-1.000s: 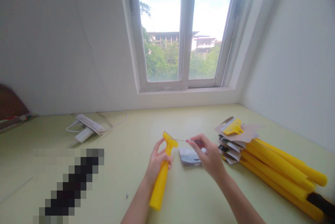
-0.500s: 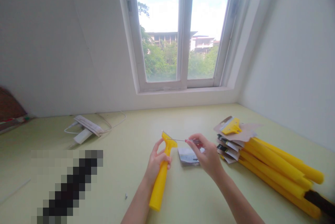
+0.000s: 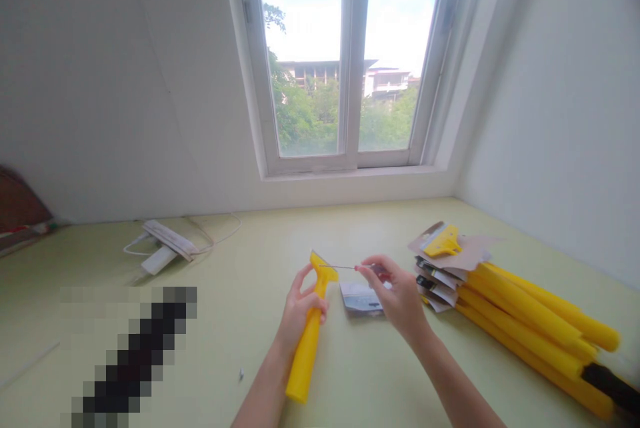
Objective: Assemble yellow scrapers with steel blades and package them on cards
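Note:
My left hand [image 3: 303,305] is wrapped round the neck of a yellow scraper [image 3: 306,355], whose thick handle slants down toward me. The scraper's flared head points away, with a thin blade edge along its top. In my right hand [image 3: 397,295] is a screwdriver [image 3: 345,267], its handle mostly hidden by my fingers. The thin metal shaft runs left, and its tip meets the scraper's head. Partly behind my right hand, a flat pale blue-grey packet [image 3: 361,301] lies on the table.
Several yellow scrapers [image 3: 530,321] with cardboard packaging are piled at the right. A white power strip [image 3: 170,240] with cables lies at the back left. One small metal piece [image 3: 241,375] rests on the pale green table [image 3: 200,348], left of my left forearm. A window [image 3: 350,81] is behind.
Both hands keep their grips and stay almost in place. The screwdriver's tip remains at the scraper's head, with only a very slight shift of the scraper and fingers.

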{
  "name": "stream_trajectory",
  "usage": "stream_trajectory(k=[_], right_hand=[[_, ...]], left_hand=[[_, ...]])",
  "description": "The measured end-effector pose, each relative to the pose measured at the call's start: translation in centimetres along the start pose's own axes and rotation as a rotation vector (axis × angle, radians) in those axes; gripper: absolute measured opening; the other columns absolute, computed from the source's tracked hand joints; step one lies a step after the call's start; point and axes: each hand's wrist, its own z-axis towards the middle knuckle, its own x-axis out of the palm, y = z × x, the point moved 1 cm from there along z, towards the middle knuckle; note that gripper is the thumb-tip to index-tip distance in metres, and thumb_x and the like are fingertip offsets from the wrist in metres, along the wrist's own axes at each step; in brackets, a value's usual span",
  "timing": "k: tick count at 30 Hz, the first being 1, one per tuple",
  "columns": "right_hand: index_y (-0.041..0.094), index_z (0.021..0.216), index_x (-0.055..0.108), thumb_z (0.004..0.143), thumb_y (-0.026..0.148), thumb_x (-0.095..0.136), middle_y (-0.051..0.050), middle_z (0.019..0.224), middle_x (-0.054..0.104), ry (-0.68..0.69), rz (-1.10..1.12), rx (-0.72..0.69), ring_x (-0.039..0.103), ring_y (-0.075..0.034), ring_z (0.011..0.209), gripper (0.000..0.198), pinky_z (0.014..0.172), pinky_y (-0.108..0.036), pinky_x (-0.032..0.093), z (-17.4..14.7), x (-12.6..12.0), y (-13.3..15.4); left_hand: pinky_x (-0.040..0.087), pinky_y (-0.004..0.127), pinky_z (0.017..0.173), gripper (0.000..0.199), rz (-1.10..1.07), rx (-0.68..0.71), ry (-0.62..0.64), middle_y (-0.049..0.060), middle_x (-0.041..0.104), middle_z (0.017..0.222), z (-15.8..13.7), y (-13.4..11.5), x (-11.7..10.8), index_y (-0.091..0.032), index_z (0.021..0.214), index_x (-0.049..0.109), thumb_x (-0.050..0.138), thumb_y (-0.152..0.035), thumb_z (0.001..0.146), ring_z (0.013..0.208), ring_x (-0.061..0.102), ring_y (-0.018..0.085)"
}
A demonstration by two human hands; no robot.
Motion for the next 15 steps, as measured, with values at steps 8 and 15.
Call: stream_trajectory(k=[8, 15], right_hand=[[0.015, 0.100, 0.062, 0.077, 0.038, 0.042, -0.007, 0.079, 0.068, 0.048, -0.145, 0.254, 0.060, -0.017, 0.062, 0.038, 0.057, -0.027, 0.045, 0.8, -0.1, -3.9], [0.022, 0.096, 0.064, 0.075, 0.019, 0.041, -0.005, 0.092, 0.066, 0.286, -0.517, 0.053, 0.055, -0.019, 0.089, 0.031, 0.080, -0.029, 0.037, -0.3, 1.8, -5.6]], left_hand=[[0.030, 0.018, 0.042, 0.080, -0.004, 0.016, -0.089, -0.007, 0.051, 0.048, 0.3, -0.7, -1.2, -0.020, 0.126, 0.023, 0.050, -0.010, 0.052, 0.037, 0.043, 0.008], [0.030, 0.016, 0.042, 0.081, -0.136, -0.010, -0.016, -0.007, 0.050, 0.056, 0.3, -0.6, -1.2, -0.028, 0.125, 0.020, 0.051, -0.008, 0.053, 0.038, 0.042, 0.005]])
